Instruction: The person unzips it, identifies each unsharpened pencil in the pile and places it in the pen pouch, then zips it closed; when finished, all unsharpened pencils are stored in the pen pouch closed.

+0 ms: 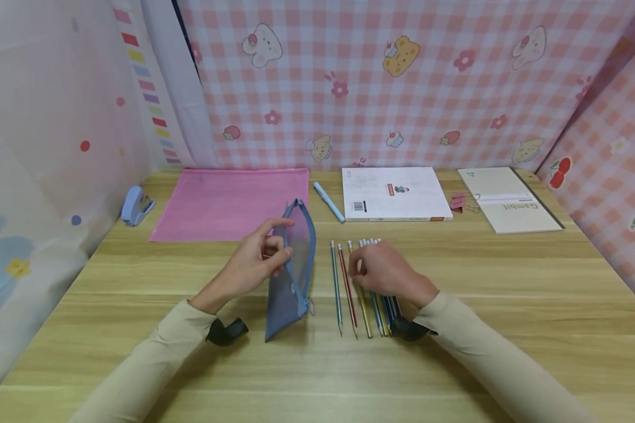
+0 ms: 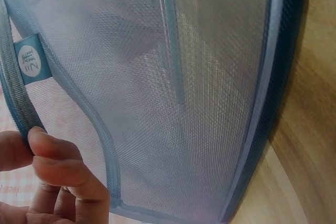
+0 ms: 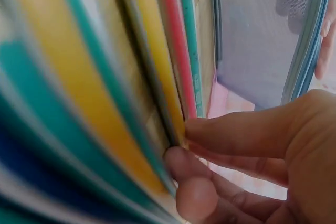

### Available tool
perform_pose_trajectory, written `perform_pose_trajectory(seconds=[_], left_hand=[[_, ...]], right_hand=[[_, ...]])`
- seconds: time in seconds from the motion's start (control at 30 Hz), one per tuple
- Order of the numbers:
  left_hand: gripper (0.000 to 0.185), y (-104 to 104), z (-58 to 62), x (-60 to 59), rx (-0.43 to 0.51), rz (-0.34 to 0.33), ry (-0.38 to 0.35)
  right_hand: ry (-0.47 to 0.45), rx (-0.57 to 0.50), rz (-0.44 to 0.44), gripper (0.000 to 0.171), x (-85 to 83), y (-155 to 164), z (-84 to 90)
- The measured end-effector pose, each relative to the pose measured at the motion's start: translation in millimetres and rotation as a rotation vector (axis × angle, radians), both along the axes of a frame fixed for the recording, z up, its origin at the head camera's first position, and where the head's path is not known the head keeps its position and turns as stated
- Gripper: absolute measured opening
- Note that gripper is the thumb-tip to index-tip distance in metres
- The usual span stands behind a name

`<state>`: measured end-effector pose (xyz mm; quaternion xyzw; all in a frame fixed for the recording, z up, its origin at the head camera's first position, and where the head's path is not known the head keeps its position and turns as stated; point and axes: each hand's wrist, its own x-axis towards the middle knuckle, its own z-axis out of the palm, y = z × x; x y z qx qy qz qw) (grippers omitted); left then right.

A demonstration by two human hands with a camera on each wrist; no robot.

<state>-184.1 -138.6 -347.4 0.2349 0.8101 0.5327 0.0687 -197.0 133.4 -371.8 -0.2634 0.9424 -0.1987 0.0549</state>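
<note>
A blue mesh zip pouch (image 1: 292,288) stands on edge at the middle of the table, its zipped mouth parted. My left hand (image 1: 256,252) pinches the pouch's zip edge between thumb and fingers, also seen by the small blue label (image 2: 33,59) in the left wrist view. To the right lie several pencils, among them a green one (image 1: 336,288) and a red one (image 1: 347,291). My right hand (image 1: 383,269) is over the row, thumb and fingers pinching a yellow pencil (image 3: 149,19) near its end. Part of the row is hidden under this hand.
Behind lie a pink pouch (image 1: 227,205), a light blue pen (image 1: 328,202), a white book (image 1: 397,202), pink binder clips (image 1: 459,201) and a cream notebook (image 1: 518,205). A blue stapler (image 1: 134,205) sits at the far left. Patterned cloth walls enclose the wooden table (image 1: 317,382).
</note>
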Motion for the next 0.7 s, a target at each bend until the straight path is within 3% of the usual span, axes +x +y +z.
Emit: perform_pose_trajectory(seconds=[0.2, 0.43, 0.7], left_hand=[[0.05, -0.2, -0.4, -0.1, 0.0, -0.001, -0.001], [0.05, 1.5, -1.2, -1.6, 0.009, -0.016, 0.008], [0.05, 2.4, -2.6, -0.8, 0.002, -0.023, 0.023]], right_hand=[[0.018, 0.088, -0.018, 0.009, 3.3, -11.5, 4.4], [-0.046, 0.076, -0.101, 0.017, 4.0, -20.6, 6.3], [-0.136, -0.13, -0.117, 0.015, -4.0, -13.7, 11.2]])
